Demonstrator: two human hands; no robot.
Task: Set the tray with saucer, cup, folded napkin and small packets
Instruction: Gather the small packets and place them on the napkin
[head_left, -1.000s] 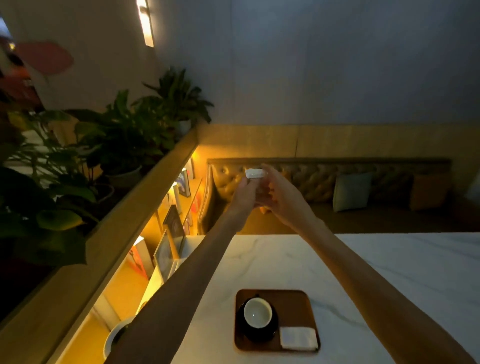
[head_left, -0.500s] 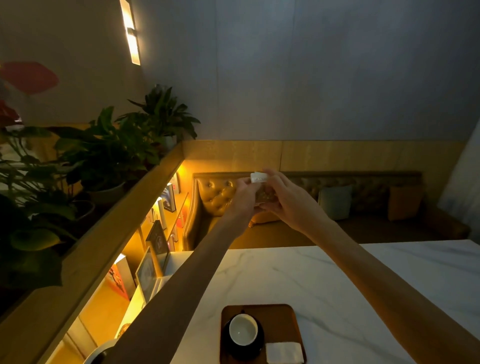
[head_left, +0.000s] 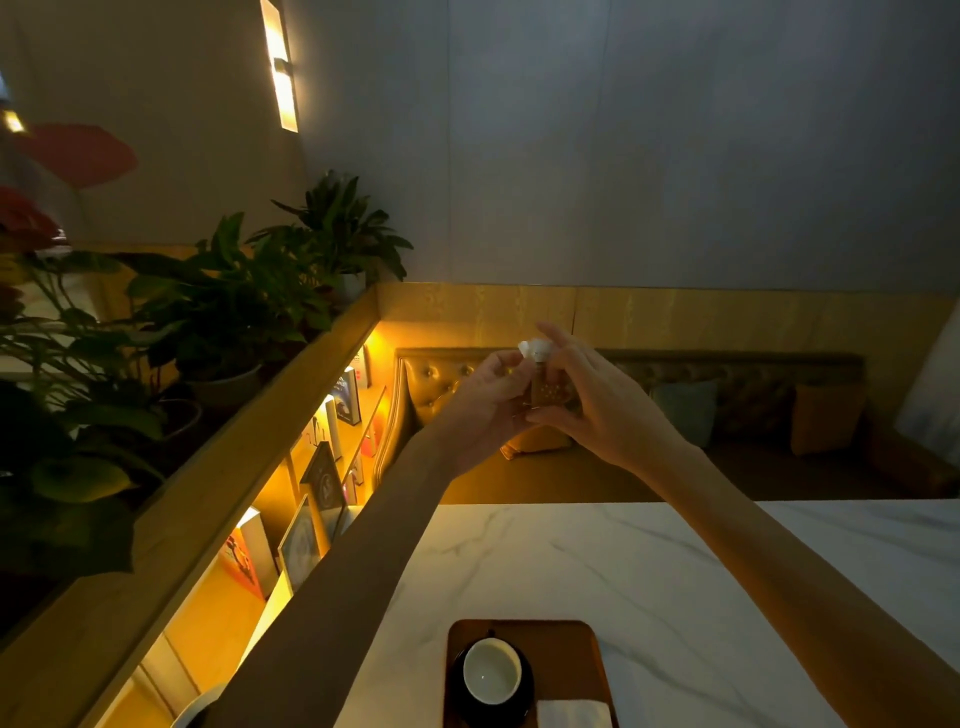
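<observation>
Both my arms stretch forward, high above the table. My left hand (head_left: 485, 400) and my right hand (head_left: 597, 402) meet around small packets (head_left: 537, 364): a white one sticks out on top and a brownish one shows between my fingers. Which hand carries which packet I cannot tell. Far below, near the bottom edge, a brown wooden tray (head_left: 571, 644) lies on the white marble table (head_left: 675, 597). On its left half a white cup (head_left: 491, 670) stands on a dark saucer (head_left: 524, 699). A white folded napkin (head_left: 574, 714) lies at the tray's right front.
A wooden ledge with potted plants (head_left: 223, 322) runs along the left, with a lit shelf of books (head_left: 332, 431) under it. Beyond the table's far edge stands a tufted sofa (head_left: 753, 410) with cushions. A round white object (head_left: 200, 709) peeks in at bottom left.
The view has tilted up, so the tray sits lower in frame. My hands stay together; my right fingers have spread and the white packet now tilts at the top.
</observation>
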